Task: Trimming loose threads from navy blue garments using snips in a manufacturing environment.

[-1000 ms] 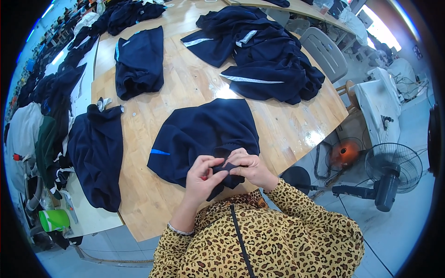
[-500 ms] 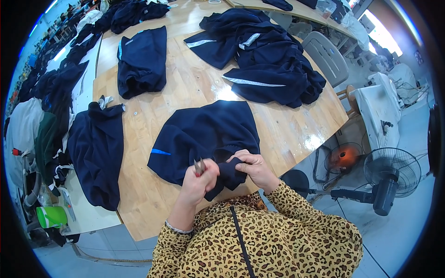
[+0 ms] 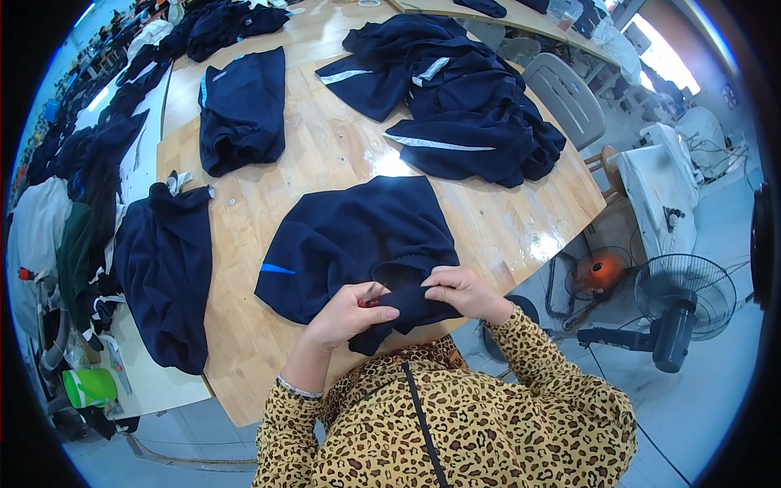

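Observation:
A navy blue garment [image 3: 350, 220] with a small bright blue insert lies spread on the table in front of me. My left hand [image 3: 351, 312] is closed, its thumb pressed on the garment's near edge. Tucked in that same hand are small thread snips [image 3: 372, 298], of which a bit of metal and some red show; the rest is hidden by the fingers. My right hand [image 3: 465, 293] pinches the same edge a little farther right. Between the two hands a narrow band of the cloth is stretched.
On the wooden table [image 3: 244, 325] lie a folded navy garment [image 3: 244, 110], a navy heap with white inserts [image 3: 480, 106] and another navy piece [image 3: 167, 276] at left. A green container [image 3: 89, 388] stands lower left. Right of the table are a grey chair [image 3: 565, 98] and a fan [image 3: 679, 305].
My left hand, raised with the snips' blades pointing up, has come down onto the garment's edge and now grips it. The right hand has shifted slightly right, and the edge is stretched between them.

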`<state>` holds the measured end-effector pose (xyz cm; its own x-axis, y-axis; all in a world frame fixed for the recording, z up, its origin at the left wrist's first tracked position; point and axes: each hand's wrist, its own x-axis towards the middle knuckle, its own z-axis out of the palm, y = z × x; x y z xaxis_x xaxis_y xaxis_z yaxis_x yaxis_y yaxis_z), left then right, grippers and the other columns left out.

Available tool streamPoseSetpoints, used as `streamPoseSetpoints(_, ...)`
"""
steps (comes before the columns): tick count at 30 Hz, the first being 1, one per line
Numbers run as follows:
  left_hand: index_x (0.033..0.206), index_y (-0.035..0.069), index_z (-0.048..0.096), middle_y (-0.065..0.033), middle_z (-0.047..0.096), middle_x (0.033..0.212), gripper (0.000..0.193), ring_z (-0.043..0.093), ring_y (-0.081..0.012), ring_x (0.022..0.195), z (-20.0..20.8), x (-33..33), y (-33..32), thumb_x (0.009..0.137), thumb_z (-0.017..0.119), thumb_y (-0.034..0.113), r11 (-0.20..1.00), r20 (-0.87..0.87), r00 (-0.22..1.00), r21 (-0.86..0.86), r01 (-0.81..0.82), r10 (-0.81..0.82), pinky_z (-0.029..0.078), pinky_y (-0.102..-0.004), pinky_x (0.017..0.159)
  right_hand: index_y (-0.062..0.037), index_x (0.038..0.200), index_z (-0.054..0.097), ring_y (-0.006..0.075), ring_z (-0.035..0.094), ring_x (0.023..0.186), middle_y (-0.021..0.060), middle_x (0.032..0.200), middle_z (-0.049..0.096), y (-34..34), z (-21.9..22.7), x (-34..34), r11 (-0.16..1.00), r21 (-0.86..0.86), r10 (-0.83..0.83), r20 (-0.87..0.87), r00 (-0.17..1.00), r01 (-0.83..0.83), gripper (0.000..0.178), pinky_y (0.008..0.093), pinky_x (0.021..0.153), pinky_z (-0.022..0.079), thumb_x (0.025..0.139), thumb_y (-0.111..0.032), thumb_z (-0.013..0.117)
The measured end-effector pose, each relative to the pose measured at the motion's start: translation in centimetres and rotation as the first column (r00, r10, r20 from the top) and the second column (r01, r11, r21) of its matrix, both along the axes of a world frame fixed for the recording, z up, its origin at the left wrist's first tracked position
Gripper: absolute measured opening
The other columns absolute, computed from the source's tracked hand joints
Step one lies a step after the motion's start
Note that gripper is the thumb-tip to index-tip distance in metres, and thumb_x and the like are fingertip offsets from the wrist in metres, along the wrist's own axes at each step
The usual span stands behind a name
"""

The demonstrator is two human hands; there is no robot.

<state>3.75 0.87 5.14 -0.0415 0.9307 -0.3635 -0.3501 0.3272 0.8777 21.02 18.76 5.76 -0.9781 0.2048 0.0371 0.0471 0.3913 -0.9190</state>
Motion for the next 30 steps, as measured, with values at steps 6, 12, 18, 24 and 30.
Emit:
streamPoseSetpoints(6,0.083,0.006,0.061,0.0078,0.048,0.064,0.013,0.036,-0.0005,0.052,-0.4,-0.6,-1.3,0.086,0.066,0.018,0.984,-0.046,0.986,-0.07,-0.162,0.159,0.028,-0.0172,0.046,-0.0003,0.089,0.063,0.0027,0.051,0.072,-0.005,0.079,0.06,0.9,0.0,0.5,0.826,-0.525,-0.043,0.305,0.951,0.205,0.019,0.0171,0.067,0.041,0.092,-0.018,0.057)
streamPoseSetpoints(12,0.082,0.007,0.061,0.0084,0.045,0.061,0.013,0.033,-0.0002,0.048,-1.2,-0.8,-2.4,0.088,0.064,0.019,0.969,0.053,0.968,-0.052,-0.242,0.245,0.025,-0.0177,0.043,-0.0013,0.089,0.066,-0.0001,0.051,0.07,-0.0068,0.078,0.06,0.7,-0.2,0.2,0.739,-0.624,-0.063,0.311,0.948,0.254,0.022,0.016,0.065,0.042,0.092,-0.021,0.059)
streamPoseSetpoints(18,0.081,0.008,0.06,0.0088,0.045,0.06,0.014,0.033,0.0004,0.047,-1.3,-0.8,-2.7,0.088,0.064,0.019,0.962,0.125,0.954,-0.059,-0.268,0.273,0.022,-0.0168,0.041,-0.0005,0.093,0.066,0.0015,0.054,0.073,-0.0044,0.08,0.063,0.7,0.1,0.1,0.711,-0.655,-0.041,0.325,0.945,0.256,0.019,0.0169,0.068,0.044,0.089,-0.019,0.062)
streamPoseSetpoints(24,0.081,0.006,0.06,0.0033,0.053,0.069,0.01,0.044,-0.0026,0.052,1.0,-1.7,-3.8,0.081,0.069,0.009,0.934,-0.027,0.939,0.123,-0.337,0.342,0.035,-0.0183,0.043,-0.0027,0.092,0.059,0.0144,0.059,0.073,0.0068,0.081,0.061,1.0,2.8,0.6,0.967,0.035,0.234,0.278,0.932,-0.254,0.026,0.0266,0.062,0.046,0.072,-0.006,0.075)
streamPoseSetpoints(30,0.076,0.008,0.057,-0.0067,0.054,0.078,0.022,0.054,-0.0179,0.058,0.7,0.3,-3.9,0.064,0.073,0.0,0.782,-0.752,0.231,0.618,-0.076,0.617,0.043,-0.0265,0.049,-0.0075,0.09,0.053,0.0267,0.056,0.071,0.0098,0.08,0.055,1.4,-0.3,1.0,0.592,0.481,-0.266,-0.64,0.721,0.646,0.036,0.0334,0.06,0.044,0.061,-0.002,0.074)
